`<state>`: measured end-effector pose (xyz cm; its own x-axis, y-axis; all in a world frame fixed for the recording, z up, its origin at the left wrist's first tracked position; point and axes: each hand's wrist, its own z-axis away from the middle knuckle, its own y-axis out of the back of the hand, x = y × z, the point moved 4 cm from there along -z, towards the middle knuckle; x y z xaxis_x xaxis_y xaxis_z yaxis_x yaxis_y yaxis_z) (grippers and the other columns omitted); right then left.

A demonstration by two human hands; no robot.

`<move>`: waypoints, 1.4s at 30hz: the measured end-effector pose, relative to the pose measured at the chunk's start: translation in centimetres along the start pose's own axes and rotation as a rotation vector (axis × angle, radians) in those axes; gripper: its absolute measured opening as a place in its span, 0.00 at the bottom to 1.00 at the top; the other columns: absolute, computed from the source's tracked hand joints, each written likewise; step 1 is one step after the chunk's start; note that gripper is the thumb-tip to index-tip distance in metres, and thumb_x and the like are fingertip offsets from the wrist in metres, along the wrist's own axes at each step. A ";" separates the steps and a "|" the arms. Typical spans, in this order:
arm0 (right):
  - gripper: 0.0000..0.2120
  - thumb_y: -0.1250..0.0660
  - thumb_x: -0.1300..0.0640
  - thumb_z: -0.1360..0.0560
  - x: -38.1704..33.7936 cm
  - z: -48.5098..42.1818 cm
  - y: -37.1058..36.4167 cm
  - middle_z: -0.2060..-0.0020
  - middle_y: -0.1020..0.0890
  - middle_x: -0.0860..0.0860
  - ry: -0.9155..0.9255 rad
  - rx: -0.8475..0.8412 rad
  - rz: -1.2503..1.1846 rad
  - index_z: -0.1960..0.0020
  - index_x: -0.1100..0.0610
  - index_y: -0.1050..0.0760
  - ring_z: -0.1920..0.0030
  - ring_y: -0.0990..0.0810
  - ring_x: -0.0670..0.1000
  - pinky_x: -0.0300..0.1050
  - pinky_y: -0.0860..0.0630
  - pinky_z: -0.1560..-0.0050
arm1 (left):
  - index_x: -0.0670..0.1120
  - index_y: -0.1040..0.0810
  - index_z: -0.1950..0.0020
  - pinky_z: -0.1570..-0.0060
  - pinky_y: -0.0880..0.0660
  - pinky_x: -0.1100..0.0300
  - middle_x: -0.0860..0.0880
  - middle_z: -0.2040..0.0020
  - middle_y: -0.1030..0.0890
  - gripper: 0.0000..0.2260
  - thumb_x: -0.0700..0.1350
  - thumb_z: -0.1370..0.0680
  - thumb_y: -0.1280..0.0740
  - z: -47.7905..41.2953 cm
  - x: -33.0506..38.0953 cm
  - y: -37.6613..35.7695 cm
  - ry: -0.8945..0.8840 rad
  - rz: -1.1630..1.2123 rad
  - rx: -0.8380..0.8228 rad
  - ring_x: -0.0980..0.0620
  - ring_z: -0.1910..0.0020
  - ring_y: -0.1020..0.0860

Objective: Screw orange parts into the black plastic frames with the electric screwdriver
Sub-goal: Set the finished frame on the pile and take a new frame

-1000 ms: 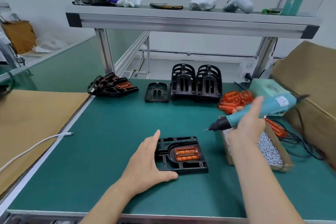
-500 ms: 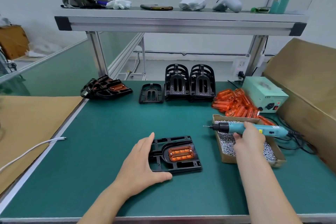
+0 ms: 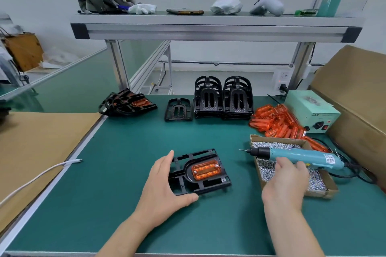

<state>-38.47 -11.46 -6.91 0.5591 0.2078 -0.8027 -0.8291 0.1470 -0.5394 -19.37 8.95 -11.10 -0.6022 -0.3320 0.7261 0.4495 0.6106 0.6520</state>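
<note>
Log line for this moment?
left hand braces black frame | orange part seated in frame | electric screwdriver lies across screw box | right hand at it, grip unclear

My left hand [image 3: 167,185] rests palm down, fingers straight, thumb spread wide; my right hand [image 3: 286,181] hovers palm down, fingers loosely curled.

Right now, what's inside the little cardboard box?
Lots of small silver screws. The electric screwdriver lies across the box, and the right hand covers part, so the bottom is hidden.
</note>
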 end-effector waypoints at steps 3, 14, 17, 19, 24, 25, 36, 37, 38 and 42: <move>0.16 0.41 0.73 0.23 0.6 0.6 0.2 0.57 0.31 0.48 0.213 0.031 0.161 0.52 0.51 0.32 0.59 0.31 0.42 0.33 0.35 0.62 | 0.54 0.47 0.21 0.29 0.40 0.61 0.60 0.27 0.40 0.55 0.66 0.42 0.25 -0.6 -0.3 0.8 0.042 0.007 0.102 0.61 0.27 0.41; 0.15 0.37 0.70 0.26 5.0 6.3 -3.2 0.47 0.25 0.50 0.966 -0.722 0.689 0.42 0.61 0.23 0.51 0.24 0.48 0.34 0.28 0.47 | 0.47 0.45 0.20 0.25 0.43 0.52 0.46 0.25 0.37 0.54 0.60 0.37 0.20 -7.8 -4.8 6.4 0.131 -0.216 0.379 0.48 0.26 0.42; 0.14 0.36 0.71 0.26 6.3 7.1 -3.4 0.48 0.24 0.49 1.012 -0.937 0.788 0.43 0.63 0.22 0.52 0.24 0.45 0.35 0.27 0.49 | 0.46 0.46 0.20 0.25 0.44 0.48 0.44 0.24 0.38 0.53 0.62 0.36 0.22 -10.9 -6.0 9.1 0.145 -0.306 0.433 0.45 0.25 0.43; 0.12 0.36 0.70 0.26 6.8 6.9 -3.4 0.50 0.24 0.48 1.015 -0.965 0.835 0.44 0.62 0.21 0.54 0.25 0.42 0.34 0.28 0.51 | 0.45 0.45 0.21 0.25 0.43 0.46 0.42 0.25 0.38 0.53 0.63 0.36 0.22 -12.9 -6.8 10.6 0.158 -0.355 0.453 0.43 0.25 0.42; 0.10 0.35 0.70 0.27 6.9 6.4 -3.6 0.55 0.23 0.46 0.996 -0.945 0.870 0.50 0.60 0.20 0.59 0.28 0.39 0.29 0.33 0.58 | 0.45 0.45 0.20 0.26 0.40 0.44 0.42 0.24 0.38 0.52 0.65 0.35 0.24 -16.1 -8.7 12.5 0.214 -0.452 0.417 0.41 0.26 0.40; 0.10 0.35 0.70 0.27 7.0 6.4 -3.6 0.55 0.23 0.46 0.996 -0.950 0.872 0.51 0.60 0.20 0.59 0.28 0.39 0.29 0.33 0.59 | 0.45 0.46 0.20 0.26 0.40 0.44 0.42 0.24 0.39 0.52 0.66 0.35 0.24 -16.4 -9.1 12.5 0.228 -0.464 0.401 0.41 0.25 0.40; 0.10 0.35 0.71 0.29 7.4 6.2 -3.8 0.59 0.22 0.46 0.939 -1.018 0.905 0.55 0.59 0.21 0.64 0.31 0.37 0.28 0.35 0.62 | 0.46 0.47 0.20 0.29 0.36 0.47 0.43 0.23 0.42 0.53 0.63 0.35 0.23 -16.4 -12.5 12.0 0.353 -0.495 0.269 0.42 0.25 0.38; 0.10 0.35 0.71 0.29 7.4 6.2 -3.8 0.59 0.22 0.46 0.936 -1.020 0.906 0.55 0.59 0.21 0.64 0.31 0.37 0.28 0.35 0.62 | 0.47 0.48 0.20 0.29 0.36 0.47 0.43 0.23 0.43 0.53 0.63 0.35 0.22 -16.5 -12.6 12.0 0.356 -0.494 0.269 0.42 0.25 0.39; 0.10 0.35 0.71 0.29 7.4 6.2 -3.8 0.59 0.22 0.46 0.933 -1.022 0.908 0.55 0.59 0.21 0.64 0.31 0.37 0.28 0.35 0.62 | 0.47 0.48 0.20 0.29 0.35 0.47 0.43 0.23 0.43 0.53 0.62 0.35 0.22 -16.7 -12.6 12.0 0.360 -0.496 0.271 0.41 0.25 0.39; 0.10 0.35 0.71 0.29 7.4 6.2 -3.8 0.59 0.22 0.46 0.924 -1.024 0.910 0.55 0.58 0.21 0.65 0.32 0.37 0.29 0.35 0.63 | 0.49 0.49 0.20 0.31 0.31 0.44 0.42 0.24 0.44 0.53 0.61 0.35 0.21 -17.5 -12.9 12.5 0.416 -0.497 0.269 0.39 0.27 0.36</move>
<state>-31.18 -4.48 -9.24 0.0367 -0.8009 -0.5977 -0.7311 -0.4293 0.5303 5.52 8.26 -8.52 -0.3677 -0.8328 0.4138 -0.0252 0.4537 0.8908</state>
